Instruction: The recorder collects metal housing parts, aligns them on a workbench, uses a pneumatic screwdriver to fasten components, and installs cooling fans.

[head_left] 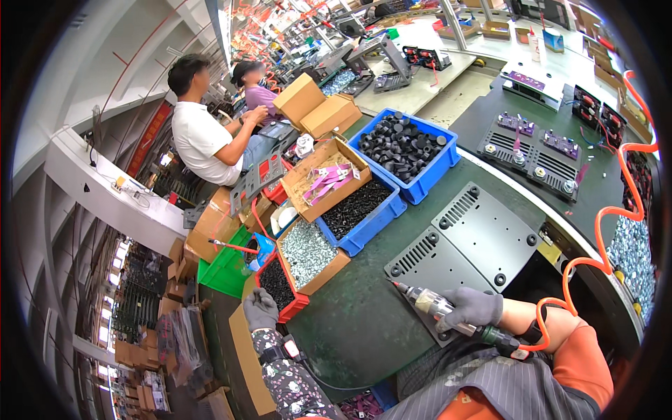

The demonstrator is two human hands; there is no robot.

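Observation:
My right hand (pixel 472 309), in a grey glove, is wrapped round a pneumatic screwdriver (pixel 432 305). Its red-tipped bit points left, over the near edge of a grey metal panel (pixel 413 260) with vent slots and black round feet. A second such panel (pixel 486 234) lies against it. My left hand (pixel 261 309), gloved too, is at the near edge of a red bin (pixel 299 305) of small black screws (pixel 276 285). Its fingers are curled together; whatever they may hold is hidden.
Beyond the red bin stand a carton of silvery screws (pixel 306 253), blue bins of black screws (pixel 353 210) and rubber feet (pixel 399 147), and a box with pink pieces (pixel 329 180). An orange coiled hose (pixel 598 231) hangs at right. Two people (pixel 206 133) sit at far left.

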